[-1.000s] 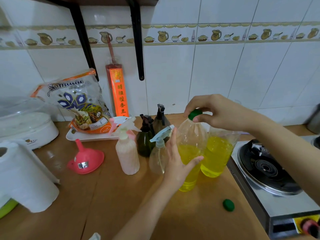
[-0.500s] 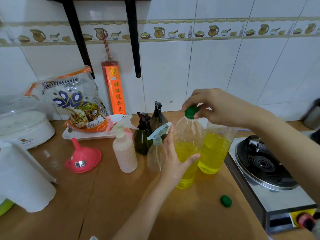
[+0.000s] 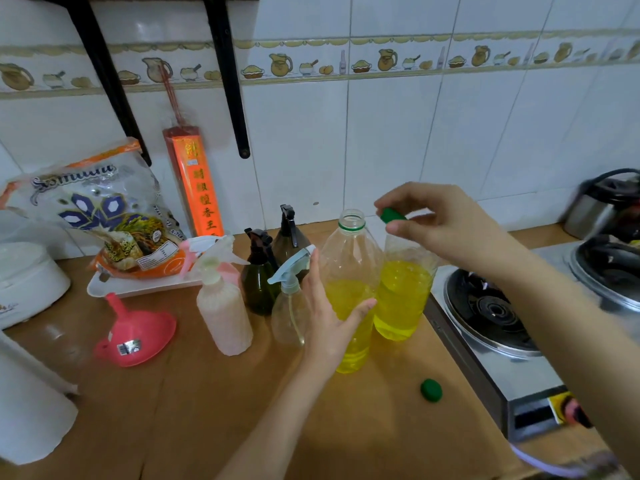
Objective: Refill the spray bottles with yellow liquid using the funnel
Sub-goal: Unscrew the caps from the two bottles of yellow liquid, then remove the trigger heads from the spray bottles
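The front yellow-liquid bottle (image 3: 348, 296), near the tabletop's (image 3: 398, 420) right edge, is uncapped and gripped by the left hand (image 3: 327, 327). Its green cap (image 3: 391, 215) is pinched in the right hand (image 3: 446, 225). The funnel (image 3: 136, 332) lies unused; the spray bottles (image 3: 289, 313) are judged not yet refilled.

A wooden counter (image 3: 214, 403) carries, from the left, a paper roll (image 3: 27, 407), a white cooker (image 3: 24, 282), a white tray (image 3: 138, 289), a pink funnel (image 3: 136, 332) mouth down, four spray bottles (image 3: 225, 306), two bottles of yellow liquid (image 3: 401, 296), a loose green cap (image 3: 431, 390) and a gas stove (image 3: 491, 327) at the right.
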